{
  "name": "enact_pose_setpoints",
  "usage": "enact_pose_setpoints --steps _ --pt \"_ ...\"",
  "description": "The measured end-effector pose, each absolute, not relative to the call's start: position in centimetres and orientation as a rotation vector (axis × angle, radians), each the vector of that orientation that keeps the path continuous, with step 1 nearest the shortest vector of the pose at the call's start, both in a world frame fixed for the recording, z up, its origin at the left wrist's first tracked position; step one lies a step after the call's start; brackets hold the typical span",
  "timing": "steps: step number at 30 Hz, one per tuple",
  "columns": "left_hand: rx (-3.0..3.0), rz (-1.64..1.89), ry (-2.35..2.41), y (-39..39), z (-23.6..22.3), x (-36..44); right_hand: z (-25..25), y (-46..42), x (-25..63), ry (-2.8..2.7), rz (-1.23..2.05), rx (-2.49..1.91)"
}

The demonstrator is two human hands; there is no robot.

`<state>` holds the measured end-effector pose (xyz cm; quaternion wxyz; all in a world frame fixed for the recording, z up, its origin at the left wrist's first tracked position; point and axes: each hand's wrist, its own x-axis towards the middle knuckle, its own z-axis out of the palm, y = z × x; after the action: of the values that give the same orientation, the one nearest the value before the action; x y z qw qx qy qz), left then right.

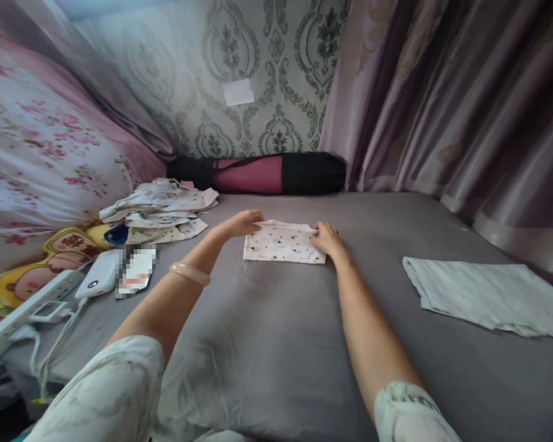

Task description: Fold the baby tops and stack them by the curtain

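White fabric garment with small brown prints (284, 244) lies on grey bedsheet (267, 344), already folded into rectangle. Left hand (245, 223) touches upper left corner, right hand (330, 239) right edge; cannot tell whether either pinches. Rumpled heap of pale printed clothes (161, 207) seems left unfolded; pale green cloth (483, 294) looks folded.

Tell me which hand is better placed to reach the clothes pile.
Probably the left hand: it is nearer the clothes pile; the right hand touches the printed cloth on the side farther away.
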<state>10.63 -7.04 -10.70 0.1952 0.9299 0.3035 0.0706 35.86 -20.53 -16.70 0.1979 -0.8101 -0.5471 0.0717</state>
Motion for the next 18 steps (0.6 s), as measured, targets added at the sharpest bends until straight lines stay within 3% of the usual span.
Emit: enact_pose_setpoints --steps 12,15,18 --pt "2.415 0.183 0.809 -7.1 -7.3 8.5 -11.8 -23.6 39.0 -1.410 0.728 -1.688" --pt "2.403 0.256 0.800 -6.9 -7.1 9.0 -11.7 -23.4 38.9 -1.373 0.653 -1.650" --pt "2.438 0.554 0.886 -6.5 -7.5 9.9 -11.6 -22.8 38.5 -1.377 0.349 -1.661"
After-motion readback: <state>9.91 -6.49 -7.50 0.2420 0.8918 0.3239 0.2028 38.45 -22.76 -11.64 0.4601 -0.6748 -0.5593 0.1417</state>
